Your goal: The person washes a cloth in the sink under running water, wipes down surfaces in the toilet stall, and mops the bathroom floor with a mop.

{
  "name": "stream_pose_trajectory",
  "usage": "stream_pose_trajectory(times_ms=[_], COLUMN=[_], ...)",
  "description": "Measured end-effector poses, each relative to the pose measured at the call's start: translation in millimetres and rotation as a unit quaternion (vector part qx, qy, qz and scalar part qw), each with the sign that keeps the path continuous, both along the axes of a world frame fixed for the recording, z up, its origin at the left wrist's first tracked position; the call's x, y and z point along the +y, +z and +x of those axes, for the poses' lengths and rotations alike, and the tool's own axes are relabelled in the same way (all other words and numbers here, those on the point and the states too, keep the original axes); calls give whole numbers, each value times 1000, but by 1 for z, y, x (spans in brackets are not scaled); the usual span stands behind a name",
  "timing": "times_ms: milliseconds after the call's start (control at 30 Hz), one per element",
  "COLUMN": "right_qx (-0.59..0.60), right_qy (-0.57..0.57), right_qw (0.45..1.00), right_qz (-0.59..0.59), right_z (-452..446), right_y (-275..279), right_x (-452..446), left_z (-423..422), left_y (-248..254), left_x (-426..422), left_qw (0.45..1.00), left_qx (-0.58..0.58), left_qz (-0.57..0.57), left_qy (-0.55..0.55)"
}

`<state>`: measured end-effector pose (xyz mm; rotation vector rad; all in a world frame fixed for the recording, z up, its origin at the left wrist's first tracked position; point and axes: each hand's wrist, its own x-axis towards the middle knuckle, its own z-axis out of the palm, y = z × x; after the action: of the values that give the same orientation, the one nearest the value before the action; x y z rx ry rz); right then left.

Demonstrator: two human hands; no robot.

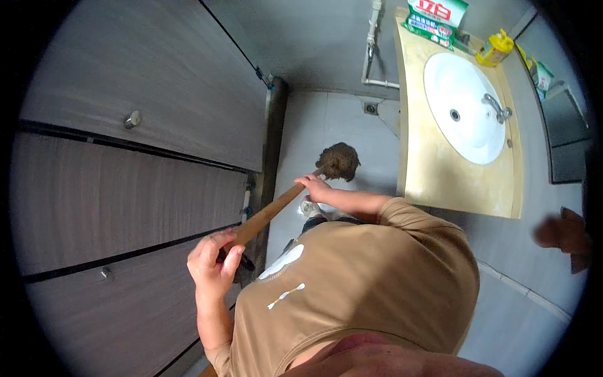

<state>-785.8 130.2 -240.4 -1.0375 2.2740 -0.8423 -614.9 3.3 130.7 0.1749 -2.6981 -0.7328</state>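
Observation:
A mop with a wooden handle [270,217] slants from the left toward the floor ahead of me. Its brown, shaggy mop head [340,161] rests on the light floor tiles. My left hand [214,261] is closed round the upper part of the handle, with the thumb toward me. Further down, nearer the mop head, my right hand [314,187] grips the same handle with curled fingers. Part of a shoe [309,209] shows just below my right hand.
Grey stall doors [132,195] with metal knobs line the left. On the right, a yellowish counter [433,195] holds a white sink [465,135], a green-and-white bag [434,24] and a yellow container [495,48]. A floor drain [370,109] and white pipe [372,38] are ahead.

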Motion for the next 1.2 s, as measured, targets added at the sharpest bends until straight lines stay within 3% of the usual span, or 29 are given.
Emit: stream_pose_trajectory(times_ms=[67,100,133,167,200,233,267,300,333,367,400,433,500,633,700,767,900,1100,1200], right_qx=[-65,-197,-513,-133,-151,-122,-196,-235,-115,-180,-151,-152,-184,-143,-125,-130,-53,-76,-27], right_qy=[27,-5,-106,29,-152,-204,-224,-264,-230,-329,-288,-313,-352,-321,-294,-311,-306,-346,-364], right_qw=[996,980,846,978,971,970,940,932,950,905,924,902,838,756,759,723,724,654,649], right_qz=[46,28,-100,-157,-103,-47,-167,-83,-178,-198,-200,-257,-373,-552,-568,-602,-616,-668,-667], right_z=[-31,-48,-69,-98,-130,-174,-198,-226,-261,-297,-329,-343,-356,-440,-465,-528,-511,-549,-559], right_y=[2,-34,-52,-40,-31,-6,52,115,117,125,150,179,249,342,397,422,515,598,611], right_x=[-23,-38,-48,-46,-61,-69,-60,-61,-63,-74,-70,-73,-72,-37,-4,39,104,253,304], left_z=[-14,-14,-14,-19,-16,-2,12,20,35,50,69,82,94,93,73,45,-8,-67,-90], left_y=[6,10,13,17,12,-3,-22,-43,-69,-87,-117,-138,-150,-188,-185,-186,-190,-192,-204], left_x=[-13,-19,-26,-34,-51,-73,-88,-100,-115,-126,-144,-152,-157,-182,-188,-191,-198,-182,-181], left_qw=[998,998,991,978,976,973,968,963,940,925,887,850,836,812,821,829,843,839,830], left_qx=[22,16,14,22,35,44,43,87,73,39,-4,-23,-56,-72,-91,-74,-85,-55,-61], left_qz=[-13,61,133,201,205,213,225,233,304,336,407,459,449,457,443,447,433,444,459], left_qy=[-49,-15,16,42,61,81,102,107,136,173,216,257,311,356,348,328,308,310,311])
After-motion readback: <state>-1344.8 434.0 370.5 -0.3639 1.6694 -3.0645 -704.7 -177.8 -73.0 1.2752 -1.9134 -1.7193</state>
